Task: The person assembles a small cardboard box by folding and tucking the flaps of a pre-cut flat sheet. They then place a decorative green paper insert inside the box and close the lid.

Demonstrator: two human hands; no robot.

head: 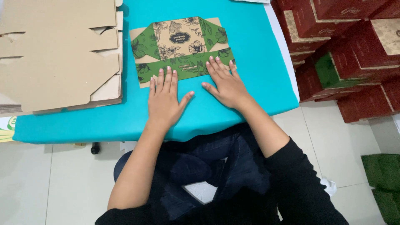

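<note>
Head view shows a flat green-and-kraft floral box blank (182, 48) lying on the turquoise table (250, 50), just beyond both hands, its long axis running left to right, tilted slightly. Left hand (165, 99) and right hand (225, 81) lie palm-down, fingers spread, fingertips pressing its near green edge. Right hand reaches slightly farther. Plain cardboard blanks (58, 54) are stacked to the left.

Your left hand (165, 98) and right hand (225, 83) lie flat, fingers spread, pressing the near edge of a green and tan flat-folded carton (182, 46) on the turquoise table (250, 75). A stack of plain brown cardboard blanks (58, 54) sits to the left of it. Red boxes (354, 46) are piled on the right, beyond the table's edge.
</note>
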